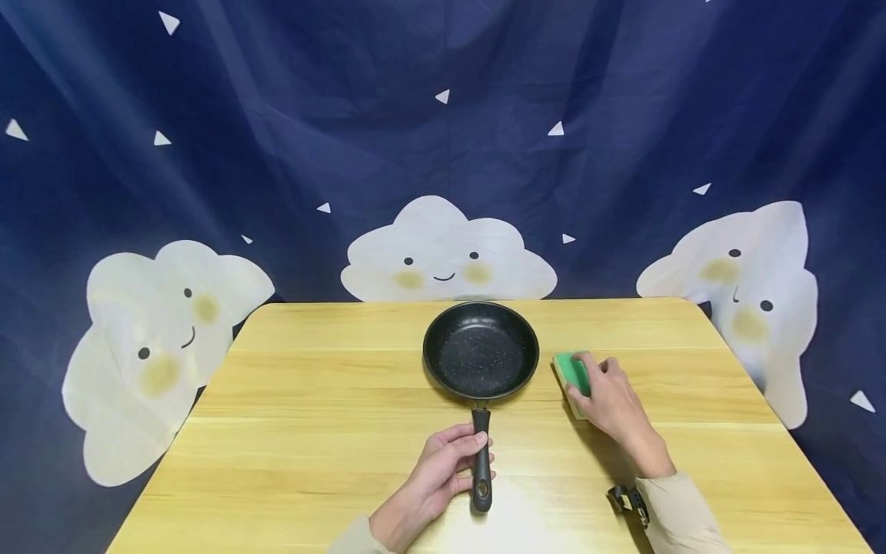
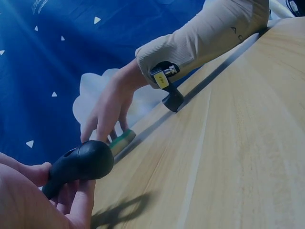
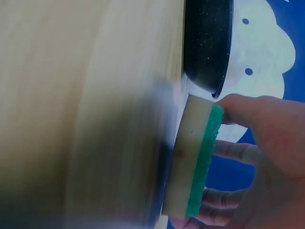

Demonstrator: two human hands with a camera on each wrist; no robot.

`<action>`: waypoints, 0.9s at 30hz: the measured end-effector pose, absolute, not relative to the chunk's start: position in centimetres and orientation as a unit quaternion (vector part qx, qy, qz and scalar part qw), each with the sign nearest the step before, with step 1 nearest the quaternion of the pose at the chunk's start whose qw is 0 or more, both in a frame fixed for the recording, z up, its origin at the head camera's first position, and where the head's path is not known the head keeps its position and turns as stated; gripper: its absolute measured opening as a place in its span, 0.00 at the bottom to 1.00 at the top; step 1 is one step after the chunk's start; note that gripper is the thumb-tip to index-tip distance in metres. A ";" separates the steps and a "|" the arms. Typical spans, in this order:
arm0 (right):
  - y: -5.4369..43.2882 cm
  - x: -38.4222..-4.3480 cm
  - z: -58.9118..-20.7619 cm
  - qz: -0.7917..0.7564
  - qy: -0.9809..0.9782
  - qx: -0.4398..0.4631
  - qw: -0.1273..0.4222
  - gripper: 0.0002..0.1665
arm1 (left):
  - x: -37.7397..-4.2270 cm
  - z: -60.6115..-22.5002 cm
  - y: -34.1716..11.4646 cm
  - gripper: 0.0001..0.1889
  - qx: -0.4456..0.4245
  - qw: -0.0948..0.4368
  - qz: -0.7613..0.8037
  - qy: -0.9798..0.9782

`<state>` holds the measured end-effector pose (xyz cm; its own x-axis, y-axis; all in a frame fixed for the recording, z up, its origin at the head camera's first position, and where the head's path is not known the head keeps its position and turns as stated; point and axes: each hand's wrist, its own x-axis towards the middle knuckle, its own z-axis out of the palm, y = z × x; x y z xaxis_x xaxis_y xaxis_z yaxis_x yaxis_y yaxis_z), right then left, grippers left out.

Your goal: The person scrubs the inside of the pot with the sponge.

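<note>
A black frying pan (image 1: pixel 480 350) with a speckled inside is near the middle of the table, its handle (image 1: pixel 481 462) pointing toward me. My left hand (image 1: pixel 443 473) grips that handle, thumb on top and fingers underneath. In the left wrist view the rounded handle end (image 2: pixel 93 160) is close to the camera. To the right of the pan is a sponge (image 3: pixel 188 157), pale with a green scouring layer on top. My right hand (image 1: pixel 616 400) holds it from above with bent fingers and thumb. Whether the sponge touches the table cannot be made out.
The light wooden table (image 1: pixel 311 446) ends just behind the pan. Beyond it hangs a dark blue curtain (image 1: pixel 443 154) printed with white clouds and triangles. A black wrist device (image 1: pixel 628 504) sits at the right sleeve (image 1: pixel 681 515).
</note>
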<state>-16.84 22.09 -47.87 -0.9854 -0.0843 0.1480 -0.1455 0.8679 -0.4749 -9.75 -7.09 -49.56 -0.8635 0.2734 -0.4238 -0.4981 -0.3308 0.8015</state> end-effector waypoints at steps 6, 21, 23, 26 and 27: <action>21.9 -17.1 -48.0 0.246 -0.967 0.047 0.047 0.33 | -9.9 -49.5 -7.6 0.19 -0.104 0.239 0.808 0.528; 21.5 -17.4 -47.6 0.243 -0.969 0.042 0.002 0.37 | -9.8 -49.7 -8.2 0.23 -0.100 0.251 0.812 0.518; 22.0 -17.3 -47.3 0.239 -0.970 0.037 -0.004 0.38 | -10.0 -49.6 -8.1 0.26 -0.088 0.264 0.818 0.504; 22.7 -16.9 -46.6 0.234 -0.972 0.036 -0.007 0.38 | -10.3 -49.3 -8.4 0.27 -0.065 0.283 0.825 0.485; 22.9 -16.7 -46.3 0.234 -0.971 0.041 -0.002 0.37 | -10.4 -49.1 -8.6 0.27 -0.057 0.286 0.827 0.481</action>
